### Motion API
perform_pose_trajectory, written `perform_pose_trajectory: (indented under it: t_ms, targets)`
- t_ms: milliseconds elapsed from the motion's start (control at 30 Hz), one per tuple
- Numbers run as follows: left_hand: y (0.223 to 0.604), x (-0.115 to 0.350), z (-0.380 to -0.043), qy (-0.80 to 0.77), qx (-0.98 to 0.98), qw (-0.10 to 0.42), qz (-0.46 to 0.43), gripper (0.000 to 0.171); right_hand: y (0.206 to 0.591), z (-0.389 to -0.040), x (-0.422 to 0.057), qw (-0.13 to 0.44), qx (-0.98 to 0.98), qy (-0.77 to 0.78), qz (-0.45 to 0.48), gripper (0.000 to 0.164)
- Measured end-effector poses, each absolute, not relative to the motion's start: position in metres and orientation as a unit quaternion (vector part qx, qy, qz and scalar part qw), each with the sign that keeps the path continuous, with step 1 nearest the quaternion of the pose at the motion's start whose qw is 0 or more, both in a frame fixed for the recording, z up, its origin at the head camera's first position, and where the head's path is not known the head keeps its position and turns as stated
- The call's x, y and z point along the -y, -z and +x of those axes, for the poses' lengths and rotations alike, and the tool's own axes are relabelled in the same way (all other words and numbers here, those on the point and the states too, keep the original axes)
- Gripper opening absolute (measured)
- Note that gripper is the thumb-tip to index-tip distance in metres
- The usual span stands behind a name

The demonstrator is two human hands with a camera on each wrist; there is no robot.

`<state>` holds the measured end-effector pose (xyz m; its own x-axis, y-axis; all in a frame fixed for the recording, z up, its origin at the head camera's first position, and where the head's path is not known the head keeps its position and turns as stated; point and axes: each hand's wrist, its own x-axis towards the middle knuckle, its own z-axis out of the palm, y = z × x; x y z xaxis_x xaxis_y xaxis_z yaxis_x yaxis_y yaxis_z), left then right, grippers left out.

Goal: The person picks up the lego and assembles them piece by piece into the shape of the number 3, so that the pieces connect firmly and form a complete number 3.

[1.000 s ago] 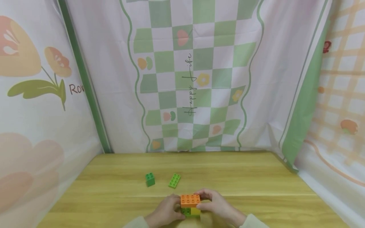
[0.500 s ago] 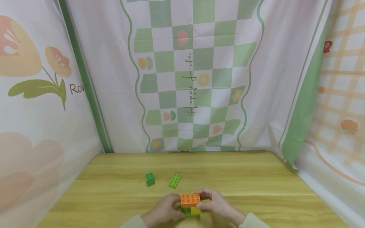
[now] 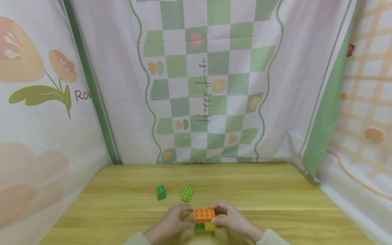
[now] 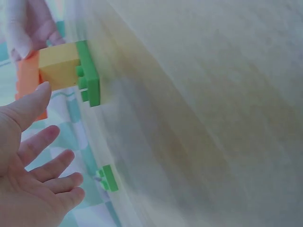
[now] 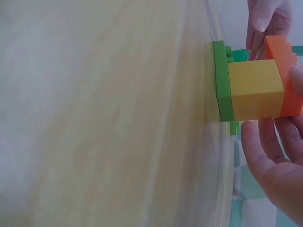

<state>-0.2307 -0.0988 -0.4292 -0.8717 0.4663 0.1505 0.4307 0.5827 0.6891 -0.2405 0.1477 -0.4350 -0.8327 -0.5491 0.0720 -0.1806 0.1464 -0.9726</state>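
At the bottom centre of the head view, three bricks stand stacked on the table — an orange brick on top, a yellow brick under its right half, and a green base at the bottom. The base's left studs are bare, with a gap between them and the overhanging end of the orange brick.

The right hand, right of the stack, pinches the right end of the orange brick, thumb on the near side and a finger behind. The left hand, left of the stack, is spread wide and grips nothing, thumb and fingers well parted beside the orange brick's left end; whether the thumb touches it, I cannot tell.

Above and left of the stack, near the middle of the table, lie a dark green brick and, to its right, a flat lime brick, the two apart. Pale sleeves show along the bottom edge. A green-and-white checked cloth fills the upper centre — "Happy Life" runs sideways down it — and a flowered cloth hangs at the left.
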Motion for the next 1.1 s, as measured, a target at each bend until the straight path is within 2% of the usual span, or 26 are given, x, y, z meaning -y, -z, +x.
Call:
perform_pose_trajectory:
  t_ms: [133, 433, 867, 1100]
  targets:
    - [0.426, 0.101, -0.228, -0.396, -0.885, 0.012, 0.246, 0.05, 0.435, -0.241, -0.148, 0.15, -0.743, 0.603, -0.247, 0.037]
    - [0.413, 0.109, -0.226, -0.425, -0.874, -0.005, 0.235, 0.051, 0.435, -0.241, -0.148, 0.148, -0.75, 0.596, -0.244, 0.036]
    - [0.396, 0.119, -0.235, -0.425, -0.872, -0.09, 0.226, 0.041, 0.434, -0.24, -0.148, 0.147, -0.754, 0.593, -0.242, 0.038]
    - [0.397, 0.125, -0.241, -0.424, -0.872, -0.12, 0.212, 0.045, 0.434, -0.24, -0.148, 0.151, -0.756, 0.59, -0.24, 0.038]
